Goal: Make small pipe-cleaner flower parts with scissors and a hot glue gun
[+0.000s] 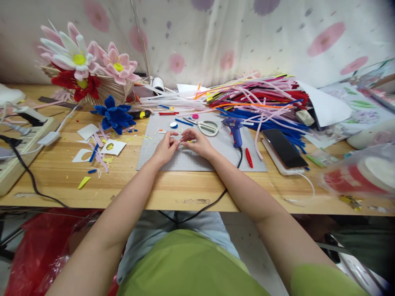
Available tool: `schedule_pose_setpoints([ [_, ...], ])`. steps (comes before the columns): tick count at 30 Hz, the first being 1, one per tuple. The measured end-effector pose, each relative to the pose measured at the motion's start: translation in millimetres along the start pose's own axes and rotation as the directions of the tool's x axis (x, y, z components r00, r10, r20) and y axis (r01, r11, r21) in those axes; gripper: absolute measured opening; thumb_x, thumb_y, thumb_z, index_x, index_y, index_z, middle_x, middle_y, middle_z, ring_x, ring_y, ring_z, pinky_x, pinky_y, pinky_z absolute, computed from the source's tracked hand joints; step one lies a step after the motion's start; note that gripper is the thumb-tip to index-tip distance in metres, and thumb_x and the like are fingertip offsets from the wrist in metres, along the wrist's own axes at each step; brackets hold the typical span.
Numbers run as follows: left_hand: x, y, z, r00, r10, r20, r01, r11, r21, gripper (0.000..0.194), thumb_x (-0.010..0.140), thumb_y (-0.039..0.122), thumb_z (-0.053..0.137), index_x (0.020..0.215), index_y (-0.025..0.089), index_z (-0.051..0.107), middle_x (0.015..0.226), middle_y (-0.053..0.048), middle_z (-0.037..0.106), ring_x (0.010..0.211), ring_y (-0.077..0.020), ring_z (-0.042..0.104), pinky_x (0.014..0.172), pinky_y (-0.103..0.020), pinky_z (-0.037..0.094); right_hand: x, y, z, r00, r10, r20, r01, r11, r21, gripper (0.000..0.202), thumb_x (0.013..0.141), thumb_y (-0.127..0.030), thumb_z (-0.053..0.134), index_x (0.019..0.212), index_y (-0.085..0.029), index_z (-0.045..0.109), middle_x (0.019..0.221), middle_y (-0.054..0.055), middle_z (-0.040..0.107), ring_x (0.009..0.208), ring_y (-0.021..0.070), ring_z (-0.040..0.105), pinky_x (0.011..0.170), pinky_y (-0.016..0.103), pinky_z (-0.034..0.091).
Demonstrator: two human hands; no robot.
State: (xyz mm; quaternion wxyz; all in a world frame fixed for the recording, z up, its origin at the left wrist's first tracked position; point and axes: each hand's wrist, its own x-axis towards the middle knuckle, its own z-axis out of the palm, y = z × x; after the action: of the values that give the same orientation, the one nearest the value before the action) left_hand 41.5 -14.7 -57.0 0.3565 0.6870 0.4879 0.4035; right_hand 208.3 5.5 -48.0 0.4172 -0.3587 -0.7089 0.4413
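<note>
Above the grey cutting mat (197, 163), my left hand (166, 149) and my right hand (197, 143) meet fingertip to fingertip. Both have their fingers bent in a pinch. Between them is something small and pale, with a bit of yellow by the right fingers, too small to name. Just beyond the hands lie scissors (210, 128) with pale handles, a small round disc (173, 125) and a pink round piece (195, 116). To the right, a blue glue gun (235, 129) rests on the mat beside a red piece (249, 158).
Pipe cleaners (259, 96) in several colours are heaped at the back. Fuzzy flowers (79, 59) and a blue flower (113, 115) stand left, near cut paper scraps (113, 146). A power strip (27, 154) is far left; a phone (284, 148) and bagged cup (359, 176) are right.
</note>
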Motion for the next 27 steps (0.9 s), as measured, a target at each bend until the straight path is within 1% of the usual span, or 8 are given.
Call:
schedule_pose_setpoints([
  [5, 0.1, 0.6, 0.6, 1.0, -0.012, -0.004, 0.012, 1.0, -0.013, 0.025, 0.08, 0.026, 0.051, 0.103, 0.02, 0.043, 0.058, 0.008, 0.053, 0.055, -0.0092, 0.049, 0.06, -0.024, 0.036, 0.5, 0.2, 1.7, 0.997, 0.066, -0.044, -0.065, 0.998, 0.017, 0.028, 0.065, -0.025, 0.064, 0.086, -0.021, 0.046, 0.078, 0.0, 0.067, 0.075, 0.0155, 0.065, 0.076, 0.033, 0.048],
  [10, 0.9, -0.3, 1.4, 1.0, -0.022, 0.0, 0.022, 0.996, -0.081, 0.027, 0.078, 0.029, 0.054, 0.101, 0.021, 0.043, 0.058, 0.007, 0.053, 0.054, -0.01, 0.049, 0.059, -0.024, 0.035, -0.1, -7.9, 2.8, 0.99, 0.086, -0.113, -0.096, 0.992, -0.084, 0.031, 0.065, -0.023, 0.063, 0.081, -0.023, 0.036, 0.074, -0.002, 0.065, 0.073, 0.0161, 0.064, 0.078, 0.035, 0.046],
  [13, 1.3, -0.5, 1.6, 1.0, -0.028, 0.004, 0.028, 0.995, -0.099, 0.026, 0.078, 0.03, 0.054, 0.101, 0.021, 0.044, 0.057, 0.008, 0.053, 0.053, -0.0096, 0.048, 0.058, -0.024, 0.034, 0.1, -10.5, 1.0, 0.987, 0.083, -0.138, -0.101, 0.987, -0.126, 0.032, 0.065, -0.022, 0.062, 0.081, -0.023, 0.035, 0.074, -0.003, 0.065, 0.072, 0.0161, 0.063, 0.08, 0.036, 0.045],
  [16, 1.2, 0.8, 1.4, 0.999, -0.036, 0.003, 0.036, 0.996, -0.082, 0.024, 0.079, 0.028, 0.052, 0.1, 0.021, 0.043, 0.057, 0.008, 0.052, 0.053, -0.0094, 0.047, 0.058, -0.024, 0.034, 1.0, -7.7, -2.3, 0.983, 0.091, -0.162, -0.108, 0.989, -0.1, 0.031, 0.065, -0.021, 0.063, 0.082, -0.023, 0.036, 0.074, -0.002, 0.065, 0.072, 0.0153, 0.063, 0.078, 0.034, 0.045],
  [18, 1.0, 1.6, 1.3, 0.999, -0.039, 0.0, 0.039, 0.996, -0.074, 0.023, 0.079, 0.027, 0.052, 0.1, 0.02, 0.043, 0.057, 0.008, 0.053, 0.053, -0.0094, 0.048, 0.058, -0.024, 0.035, 1.2, -5.0, -3.6, 0.981, 0.11, -0.159, -0.122, 0.99, -0.064, 0.031, 0.065, -0.022, 0.064, 0.083, -0.022, 0.038, 0.075, -0.002, 0.065, 0.073, 0.0149, 0.064, 0.077, 0.033, 0.046],
  [22, 1.0, 0.8, 1.1, 1.0, -0.028, -0.001, 0.028, 0.998, -0.059, 0.025, 0.079, 0.027, 0.052, 0.101, 0.02, 0.044, 0.058, 0.007, 0.053, 0.054, -0.0095, 0.048, 0.058, -0.024, 0.035, 0.5, -3.7, -1.2, 0.99, 0.117, -0.084, -0.119, 0.993, -0.012, 0.031, 0.065, -0.024, 0.064, 0.086, -0.022, 0.042, 0.076, -0.002, 0.066, 0.074, 0.0154, 0.065, 0.075, 0.032, 0.047],
  [24, 1.1, -0.2, 0.9, 1.0, -0.022, -0.001, 0.022, 0.998, -0.056, 0.025, 0.079, 0.027, 0.052, 0.101, 0.02, 0.044, 0.058, 0.007, 0.054, 0.054, -0.0096, 0.048, 0.058, -0.024, 0.036, 0.2, -5.3, 0.9, 0.991, 0.109, -0.075, -0.112, 0.993, -0.028, 0.029, 0.065, -0.025, 0.064, 0.084, -0.022, 0.042, 0.075, -0.002, 0.066, 0.073, 0.0155, 0.065, 0.074, 0.032, 0.047],
  [27, 1.5, -1.1, 0.5, 1.0, -0.024, 0.01, 0.025, 0.998, -0.053, 0.024, 0.079, 0.026, 0.052, 0.101, 0.02, 0.043, 0.058, 0.007, 0.054, 0.054, -0.0093, 0.049, 0.059, -0.023, 0.036, 0.0, -8.4, 2.6, 0.99, 0.097, -0.099, -0.104, 0.992, -0.07, 0.028, 0.066, -0.025, 0.063, 0.078, -0.022, 0.038, 0.073, -0.003, 0.065, 0.07, 0.0154, 0.064, 0.074, 0.033, 0.047],
])
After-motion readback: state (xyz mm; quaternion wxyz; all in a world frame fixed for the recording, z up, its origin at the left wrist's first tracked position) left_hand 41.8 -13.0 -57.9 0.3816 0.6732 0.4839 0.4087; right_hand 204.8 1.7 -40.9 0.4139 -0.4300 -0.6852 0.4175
